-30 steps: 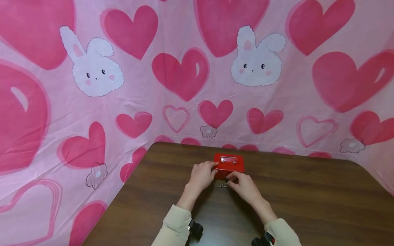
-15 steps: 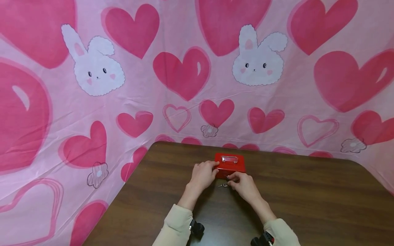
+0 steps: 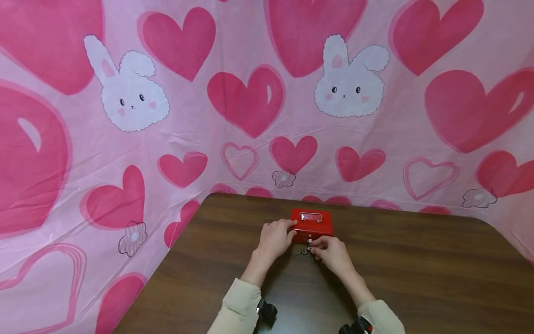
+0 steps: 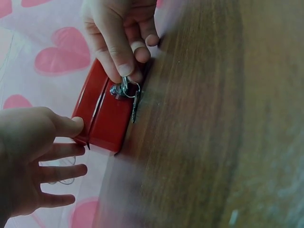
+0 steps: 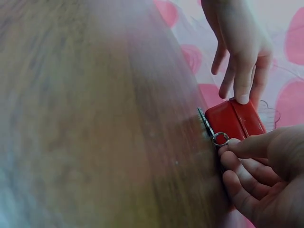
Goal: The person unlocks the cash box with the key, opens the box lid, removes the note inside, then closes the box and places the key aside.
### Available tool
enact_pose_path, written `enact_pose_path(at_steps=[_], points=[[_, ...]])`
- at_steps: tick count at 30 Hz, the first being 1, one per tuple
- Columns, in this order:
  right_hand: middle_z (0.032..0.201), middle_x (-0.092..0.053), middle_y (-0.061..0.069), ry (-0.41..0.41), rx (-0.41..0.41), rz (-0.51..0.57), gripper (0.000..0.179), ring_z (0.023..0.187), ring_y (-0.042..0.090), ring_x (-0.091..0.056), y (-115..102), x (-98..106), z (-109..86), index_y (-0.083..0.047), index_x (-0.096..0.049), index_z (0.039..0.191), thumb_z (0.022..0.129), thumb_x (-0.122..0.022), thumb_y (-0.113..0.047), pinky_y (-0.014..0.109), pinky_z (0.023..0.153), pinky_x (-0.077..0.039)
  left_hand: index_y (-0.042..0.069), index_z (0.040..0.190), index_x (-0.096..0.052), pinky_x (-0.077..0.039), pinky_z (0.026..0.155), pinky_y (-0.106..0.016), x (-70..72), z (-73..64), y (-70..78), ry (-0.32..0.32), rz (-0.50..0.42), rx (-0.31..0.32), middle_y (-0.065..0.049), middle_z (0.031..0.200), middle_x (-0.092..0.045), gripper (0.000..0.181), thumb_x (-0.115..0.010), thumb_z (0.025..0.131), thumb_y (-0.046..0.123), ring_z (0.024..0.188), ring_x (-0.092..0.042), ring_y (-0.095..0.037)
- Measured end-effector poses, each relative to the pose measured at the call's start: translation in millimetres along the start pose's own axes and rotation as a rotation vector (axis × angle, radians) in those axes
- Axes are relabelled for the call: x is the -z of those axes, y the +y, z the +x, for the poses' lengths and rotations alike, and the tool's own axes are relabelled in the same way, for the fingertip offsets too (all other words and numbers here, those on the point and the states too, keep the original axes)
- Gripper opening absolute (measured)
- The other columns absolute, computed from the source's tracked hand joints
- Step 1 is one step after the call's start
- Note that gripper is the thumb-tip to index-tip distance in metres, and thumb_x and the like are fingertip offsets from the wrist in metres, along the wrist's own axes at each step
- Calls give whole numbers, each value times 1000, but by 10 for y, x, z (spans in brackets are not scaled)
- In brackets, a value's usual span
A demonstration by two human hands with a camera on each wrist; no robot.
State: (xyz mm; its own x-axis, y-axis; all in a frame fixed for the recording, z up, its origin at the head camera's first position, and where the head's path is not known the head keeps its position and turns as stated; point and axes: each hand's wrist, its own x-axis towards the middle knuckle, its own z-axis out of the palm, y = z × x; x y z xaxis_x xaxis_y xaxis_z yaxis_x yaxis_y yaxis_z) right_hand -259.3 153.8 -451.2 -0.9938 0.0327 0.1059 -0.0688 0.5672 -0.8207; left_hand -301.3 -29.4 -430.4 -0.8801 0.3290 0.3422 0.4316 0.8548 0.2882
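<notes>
A small red cash box (image 3: 313, 227) with a silver carry handle (image 3: 311, 216) on its lid stands near the table's far edge. The left hand (image 3: 274, 239) rests against its left end, thumb at the lid's edge and the other fingers straight and spread in the left wrist view. At the box's front, the right hand (image 3: 332, 253) pinches a key (image 4: 125, 84) at the lock (image 4: 114, 89) between thumb and index finger. A ring (image 5: 221, 138) joins this key to a second key (image 5: 205, 120), which hangs loose over the tabletop.
The brown wooden table (image 3: 400, 260) extends to both sides of the box and in front of it. Behind it hangs a pink cloth (image 3: 300, 125) with hearts and rabbits. Black wrist cameras (image 3: 267, 311) are strapped at both sleeves.
The right hand has shifted slightly and its fingers have turned, so the lock and key on the box's front now show. The left hand and the box keep their places.
</notes>
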Motion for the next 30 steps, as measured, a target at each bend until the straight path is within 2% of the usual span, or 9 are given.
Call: enact_pose_path(at_steps=[9, 15, 19, 25, 30], points=[[72, -71, 4, 21, 10, -37, 6, 59, 13, -60, 5, 14, 26, -3, -76, 89, 83, -76, -4, 26, 52, -51, 20, 127, -70, -52, 88, -43, -2, -3, 1, 8, 2, -4, -3, 120, -73, 36, -70, 93, 30, 105, -70, -23], [69, -68, 2, 11, 16, -85, 5, 57, 12, -57, -13, 33, 60, -5, -77, 87, 82, -78, -6, 26, 53, -50, 20, 127, -70, -52, 86, -42, -4, 9, -5, 10, 11, -7, -2, 120, -73, 36, -70, 93, 30, 104, -70, -23], [68, -67, 2, -2, -5, -81, 6, 57, 13, -56, -31, 46, 66, -5, -77, 88, 82, -78, -7, 28, 52, -52, 20, 127, -70, -52, 87, -43, 6, 19, 0, 8, 5, -7, -2, 121, -73, 36, -70, 93, 30, 104, -70, -23], [71, -70, 6, -17, -50, 19, 7, 57, 14, -61, -19, 25, 41, -2, -75, 91, 85, -75, -6, 30, 49, -55, 19, 129, -68, -51, 90, -44, 6, 7, 10, -10, -22, 13, -3, 122, -72, 37, -70, 93, 28, 104, -69, -24], [83, -74, 16, -43, -95, 228, 13, 63, 19, -68, -2, 9, 1, 7, -70, 98, 88, -69, -2, 36, 49, -57, 20, 129, -68, -51, 90, -44, 5, -3, 13, -8, -21, 11, -2, 122, -72, 37, -69, 93, 29, 105, -69, -23]])
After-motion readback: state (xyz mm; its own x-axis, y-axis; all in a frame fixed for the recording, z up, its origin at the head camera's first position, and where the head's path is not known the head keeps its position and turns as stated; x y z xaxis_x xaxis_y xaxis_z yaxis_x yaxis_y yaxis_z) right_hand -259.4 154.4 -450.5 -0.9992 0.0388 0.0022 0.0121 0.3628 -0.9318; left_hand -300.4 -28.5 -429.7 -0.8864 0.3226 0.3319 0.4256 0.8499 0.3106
